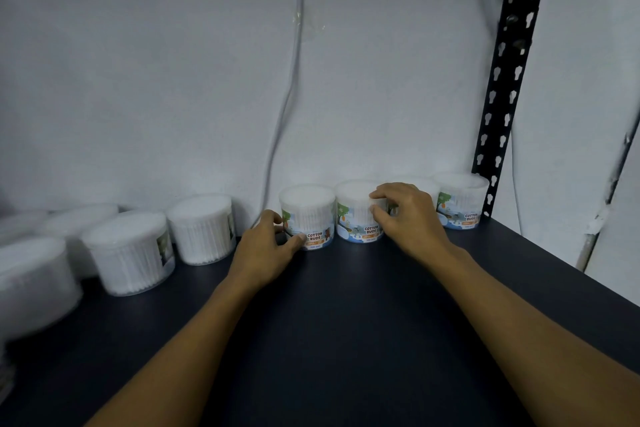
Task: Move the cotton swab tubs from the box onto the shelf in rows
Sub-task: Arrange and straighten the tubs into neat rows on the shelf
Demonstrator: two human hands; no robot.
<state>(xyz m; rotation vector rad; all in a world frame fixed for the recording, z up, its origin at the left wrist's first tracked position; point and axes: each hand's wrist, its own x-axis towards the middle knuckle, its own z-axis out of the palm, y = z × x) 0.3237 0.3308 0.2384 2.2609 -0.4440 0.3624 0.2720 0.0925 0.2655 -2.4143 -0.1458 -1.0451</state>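
Several clear cotton swab tubs stand along the back of a dark shelf (pixel 346 322) against the wall. My left hand (pixel 266 250) grips the lower left side of one labelled tub (pixel 310 210). My right hand (pixel 405 215) holds the right side of the neighbouring tub (pixel 353 204). A further tub is mostly hidden behind my right hand, and another tub (pixel 462 199) stands by the shelf post. To the left, more tubs (pixel 201 227) (pixel 130 250) sit with labels turned away. No box is in view.
A black perforated shelf post (pixel 509 59) rises at the back right corner. A thin cable (pixel 287 97) hangs down the white wall. A blurred tub (pixel 31 281) sits at the far left edge. The shelf's right edge runs diagonally past the post.
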